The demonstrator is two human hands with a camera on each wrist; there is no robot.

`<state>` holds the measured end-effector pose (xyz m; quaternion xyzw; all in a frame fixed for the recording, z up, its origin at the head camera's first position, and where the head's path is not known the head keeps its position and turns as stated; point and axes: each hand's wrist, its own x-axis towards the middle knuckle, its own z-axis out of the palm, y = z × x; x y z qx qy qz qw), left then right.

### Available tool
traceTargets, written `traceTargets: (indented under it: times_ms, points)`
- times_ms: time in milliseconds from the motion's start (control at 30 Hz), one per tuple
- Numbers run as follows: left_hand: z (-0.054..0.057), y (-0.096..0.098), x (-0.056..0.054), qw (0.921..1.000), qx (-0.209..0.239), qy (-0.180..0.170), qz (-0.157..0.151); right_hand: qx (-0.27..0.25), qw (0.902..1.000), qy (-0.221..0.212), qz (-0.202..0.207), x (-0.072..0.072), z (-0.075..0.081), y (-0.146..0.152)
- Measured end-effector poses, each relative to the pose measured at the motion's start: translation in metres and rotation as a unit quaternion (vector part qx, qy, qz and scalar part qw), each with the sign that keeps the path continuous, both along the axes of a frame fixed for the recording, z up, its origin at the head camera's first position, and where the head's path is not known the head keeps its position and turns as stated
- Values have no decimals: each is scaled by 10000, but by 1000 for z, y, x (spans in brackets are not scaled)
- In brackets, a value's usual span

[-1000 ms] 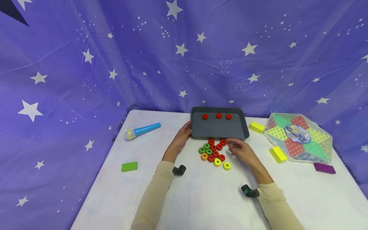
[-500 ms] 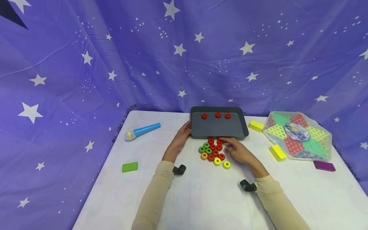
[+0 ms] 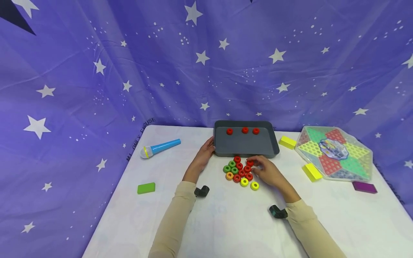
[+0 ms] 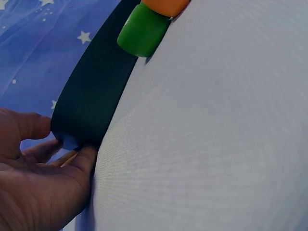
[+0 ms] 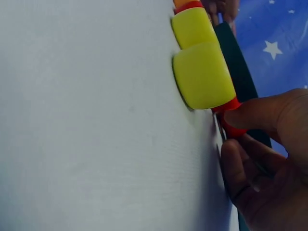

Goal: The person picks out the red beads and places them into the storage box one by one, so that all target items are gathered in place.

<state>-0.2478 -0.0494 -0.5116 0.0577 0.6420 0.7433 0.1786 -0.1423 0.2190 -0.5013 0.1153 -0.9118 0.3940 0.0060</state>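
My left hand [image 3: 204, 154] rests at the near left corner of a dark grey tray [image 3: 245, 146]; its fingers lie along the outer wall. In the left wrist view the thumb [image 4: 36, 126] touches the tray's rim. Before the tray lies a cluster of chunky rings: red, several green rings [image 3: 232, 163], an orange ring [image 3: 229, 176] and two yellow rings [image 5: 204, 74]. My right hand [image 3: 266, 171] pinches a red ring [image 5: 235, 129] between thumb and fingers at the cluster's right side, partly hidden by the fingertips. Three red rings [image 3: 245, 130] stand in the tray along its far side.
A blue toy microphone [image 3: 161, 147] and a green block [image 3: 146, 188] lie on the left. To the right are two yellow blocks [image 3: 312, 172], a purple block [image 3: 364, 187] and a hexagonal Chinese checkers board [image 3: 333, 153]. A starry purple cloth [image 3: 206, 86] hangs behind the white table [image 3: 226, 222].
My right hand reached left over a red ring by the tray, then drew back slightly towards me with that ring between its fingers. My left hand has stayed at the tray.
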Motion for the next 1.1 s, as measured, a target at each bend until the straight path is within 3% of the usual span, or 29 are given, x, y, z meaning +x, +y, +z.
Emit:
traceTargets:
  times_ms: [167,400,700,900,1100]
  points:
    - [1,0,4,9998,65,-32,-161,116,9998,-114,-63,-1,-3,-4]
    - [-3,1,2,10000,80,50,-25,202,9996,-44,-213,1,-1,-3]
    - [-1,-2,2,10000,34,42,-84,142,9990,66,-416,5,-2,-1]
    - [1,-1,3,10000,42,-9,-26,-122,9979,-107,-620,5,12,2]
    - [0,0,1,10000,32,32,-44,-556,9957,-310,-667,-6,33,6]
